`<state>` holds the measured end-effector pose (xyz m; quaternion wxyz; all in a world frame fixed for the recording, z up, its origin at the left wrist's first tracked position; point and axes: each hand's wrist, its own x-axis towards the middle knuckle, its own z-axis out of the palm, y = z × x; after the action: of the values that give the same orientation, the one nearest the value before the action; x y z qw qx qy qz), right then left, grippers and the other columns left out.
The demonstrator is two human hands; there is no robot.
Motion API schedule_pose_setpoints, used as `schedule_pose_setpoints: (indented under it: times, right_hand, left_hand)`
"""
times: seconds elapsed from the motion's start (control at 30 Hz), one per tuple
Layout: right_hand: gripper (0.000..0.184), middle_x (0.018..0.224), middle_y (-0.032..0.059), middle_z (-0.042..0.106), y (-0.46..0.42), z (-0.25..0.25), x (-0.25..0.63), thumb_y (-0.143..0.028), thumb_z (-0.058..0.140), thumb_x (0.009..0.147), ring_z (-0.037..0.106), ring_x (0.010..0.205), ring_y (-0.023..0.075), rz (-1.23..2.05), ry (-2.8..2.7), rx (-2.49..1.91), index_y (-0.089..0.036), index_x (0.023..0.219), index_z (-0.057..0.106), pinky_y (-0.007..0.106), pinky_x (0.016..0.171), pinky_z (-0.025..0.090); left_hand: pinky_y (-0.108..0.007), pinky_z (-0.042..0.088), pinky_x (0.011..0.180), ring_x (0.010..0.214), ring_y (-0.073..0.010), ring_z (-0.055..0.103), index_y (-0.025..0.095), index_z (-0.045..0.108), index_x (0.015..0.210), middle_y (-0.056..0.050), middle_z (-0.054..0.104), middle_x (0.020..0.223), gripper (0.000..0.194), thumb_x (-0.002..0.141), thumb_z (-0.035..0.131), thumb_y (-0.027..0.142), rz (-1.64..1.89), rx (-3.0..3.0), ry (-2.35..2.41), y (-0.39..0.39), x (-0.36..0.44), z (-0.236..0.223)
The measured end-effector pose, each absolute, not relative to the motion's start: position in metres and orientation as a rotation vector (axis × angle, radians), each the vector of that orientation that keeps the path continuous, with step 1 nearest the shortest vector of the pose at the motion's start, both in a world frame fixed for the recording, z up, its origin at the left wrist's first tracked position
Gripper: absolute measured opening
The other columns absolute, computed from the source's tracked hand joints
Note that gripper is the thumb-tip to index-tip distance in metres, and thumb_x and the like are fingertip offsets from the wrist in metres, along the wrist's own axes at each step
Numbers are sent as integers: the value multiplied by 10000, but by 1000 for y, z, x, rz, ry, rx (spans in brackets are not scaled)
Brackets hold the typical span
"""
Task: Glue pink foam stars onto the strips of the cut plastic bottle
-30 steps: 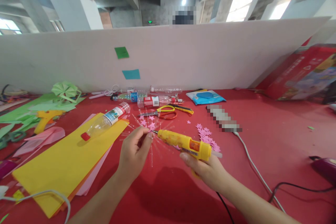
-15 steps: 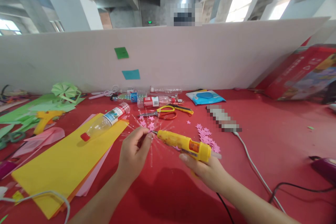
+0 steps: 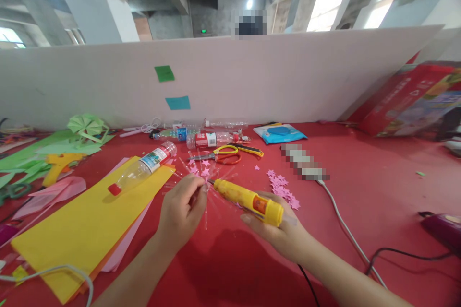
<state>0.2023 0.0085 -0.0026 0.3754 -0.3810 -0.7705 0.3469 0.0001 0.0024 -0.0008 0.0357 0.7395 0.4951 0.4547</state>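
Note:
My left hand (image 3: 182, 208) is closed in a pinch near the middle of the table, with a bit of a pink star (image 3: 206, 178) showing at the fingertips. A yellow hot glue gun (image 3: 245, 197) is gripped in my right hand (image 3: 284, 228), its dark nozzle right at those fingertips; whether it touches the star I cannot tell. Thin clear plastic strips (image 3: 206, 218) fan out on the table around and beneath my left hand. More pink stars (image 3: 205, 171) lie among the strips just beyond it. A pile of loose pink stars (image 3: 281, 188) is right of the gun.
Scissors (image 3: 226, 153), a yellow cutter (image 3: 254, 150) and plastic bottles (image 3: 206, 140) lie beyond my hands. Yellow paper (image 3: 90, 230) with a bottle (image 3: 147, 165) is at left, near another glue gun (image 3: 59, 165). A wipes pack (image 3: 279, 133) and white cable (image 3: 340, 216) are right.
The glue gun has rolled and its back end dips lower, with fingers of my right hand now showing behind it. My left hand keeps its pinch. The whole view has shifted slightly.

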Motion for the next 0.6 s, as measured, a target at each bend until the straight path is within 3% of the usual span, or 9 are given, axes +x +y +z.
schedule_pose_setpoints:
  times: [0.17, 0.27, 0.37, 0.6]
  right_hand:
    - [218, 705, 25, 527, 21, -1, 212, -356, 501, 849, 492, 627, 159, 465, -1983, -1005, -211, 688, 474, 275, 581, 365]
    - [164, 728, 16, 521, 36, -2, 222, -328, 499, 831, 478, 618, 155, 353, -1903, -1246, -219, 718, 449, 260, 561, 347]
    - [132, 707, -1, 495, 49, -5, 232, -247, 527, 758, 427, 568, 128, 301, -2118, -1449, -209, 683, 425, 240, 517, 279]
    - [100, 820, 54, 574, 56, -15, 236, -169, 601, 714, 505, 670, 154, 308, -2474, -1591, -162, 787, 533, 242, 553, 294]
  left_hand:
    - [-218, 368, 562, 572, -106, 441, 207, 490, 755, 32, 466, 652, 130, 868, 436, 176, 1310, 2371, 1368, 0, 1, -1]
    - [-217, 362, 533, 545, -108, 421, 210, 477, 719, 39, 442, 616, 172, 881, 427, 238, 1330, 2164, 1444, -1, 2, 1]
    - [-220, 361, 526, 544, -111, 415, 209, 472, 697, 40, 431, 602, 202, 882, 430, 278, 1334, 2018, 1450, -1, 3, 2]
    - [-211, 330, 462, 497, -86, 382, 200, 507, 704, 34, 471, 612, 206, 868, 471, 319, 1262, 1724, 1312, -2, 5, 1]
